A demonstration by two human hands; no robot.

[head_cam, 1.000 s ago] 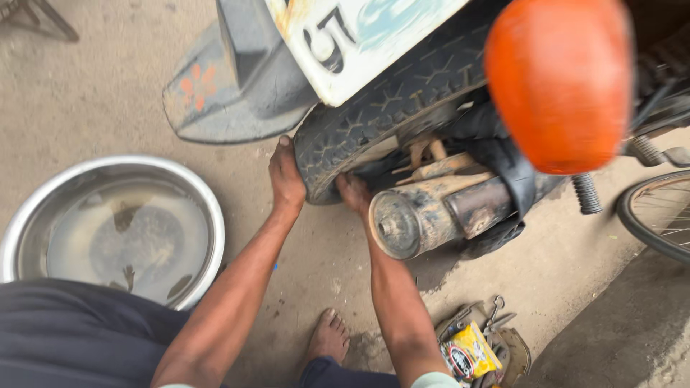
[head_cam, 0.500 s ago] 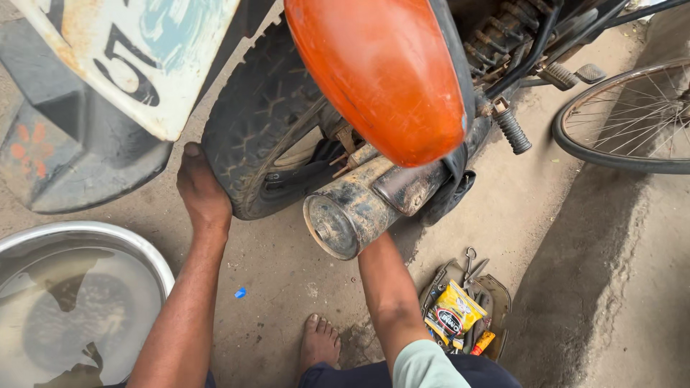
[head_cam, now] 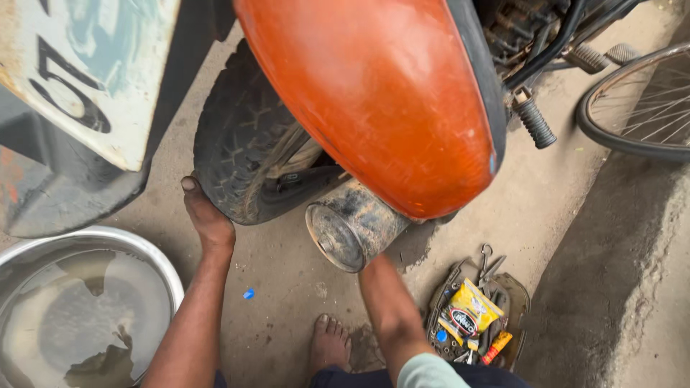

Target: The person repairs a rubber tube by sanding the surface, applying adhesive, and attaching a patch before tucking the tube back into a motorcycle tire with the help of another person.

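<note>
Dusty concrete floor lies under everything, grey and stained, with a raised kerb running down the right side. Over it stands the back of a motorcycle, and its orange tail section fills the middle of my view. At the upper left hangs the pale number plate, fixed above a dark grey mudguard. Between the two, the rear tyre comes down to the floor, black and deeply treaded. A round steel basin of murky water sits at the lower left, just beside my left forearm. At the upper right, part of a spoked wheel lies well apart from me. The exhaust muffler pokes out from under the orange panel, its rusty round end facing me.

My left hand is open, fingers together and laid flat against the lower tread of the tyre. My right hand is hidden behind the muffler; only the forearm shows, going up under it, so I cannot tell whether that hand is open or closed.

My bare foot rests on the floor between my arms. To the right of it lies an open tool pouch holding a yellow packet and small tools. A tiny blue scrap lies on the floor near my left arm.
</note>
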